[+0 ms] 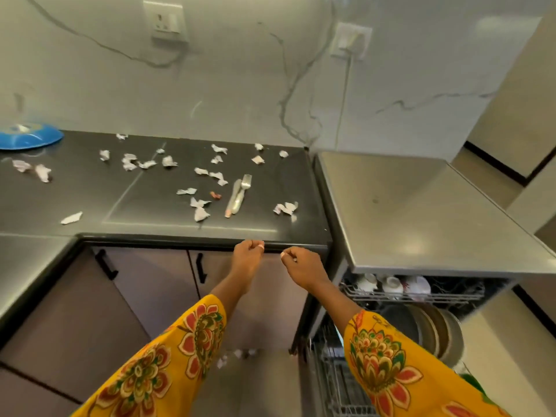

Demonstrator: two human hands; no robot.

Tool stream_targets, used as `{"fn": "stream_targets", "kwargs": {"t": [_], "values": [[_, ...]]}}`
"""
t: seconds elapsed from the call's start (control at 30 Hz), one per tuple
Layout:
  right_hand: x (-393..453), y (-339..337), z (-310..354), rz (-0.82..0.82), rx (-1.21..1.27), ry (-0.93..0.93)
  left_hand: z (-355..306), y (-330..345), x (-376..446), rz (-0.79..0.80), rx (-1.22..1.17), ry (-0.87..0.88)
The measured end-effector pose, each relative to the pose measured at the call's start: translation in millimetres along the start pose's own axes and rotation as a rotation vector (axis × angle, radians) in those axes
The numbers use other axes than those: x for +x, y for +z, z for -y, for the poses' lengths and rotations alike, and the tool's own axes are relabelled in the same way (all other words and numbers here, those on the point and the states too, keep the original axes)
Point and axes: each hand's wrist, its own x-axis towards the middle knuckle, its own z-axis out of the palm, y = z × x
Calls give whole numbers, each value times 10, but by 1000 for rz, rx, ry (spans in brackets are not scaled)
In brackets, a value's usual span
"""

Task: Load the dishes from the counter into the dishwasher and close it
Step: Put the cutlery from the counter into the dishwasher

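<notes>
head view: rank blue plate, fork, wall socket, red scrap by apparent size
1. Blue plate, though cut off by the left edge.
2. Wall socket.
3. Fork: longer than the socket, but thinner; close call.
4. Red scrap.

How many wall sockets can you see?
2. One socket is on the wall above the left part of the black counter. The other socket, with a cord plugged in, is further right, near the wall corner. None looks hidden.
</notes>
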Motion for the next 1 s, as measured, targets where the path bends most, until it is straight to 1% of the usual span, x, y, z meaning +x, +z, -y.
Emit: {"fn": "stream_targets", "kwargs": {"t": [0.1, 0.23, 0.4, 0.73, 0.9, 1.0], "values": [[222, 235, 380, 0, -5, -41, -65, -413, 272, -32, 2, 0], [446, 547, 743, -16, -22, -48, -123, -851, 567, -53, -18, -1], [583, 806, 1002, -39, -28, -19, -134, -1173, 788, -37, -17, -31], [860, 855, 1002, -57, -42, 125, -93, -1192, 1099, 18, -73, -69], [1110, 801, 940, -43, -13, 155, -175, -1035, 1230, 52, -91, -93], [1327, 741, 912, -19, -43, 159, -275, -932, 1397, 65, -112, -99]]}}
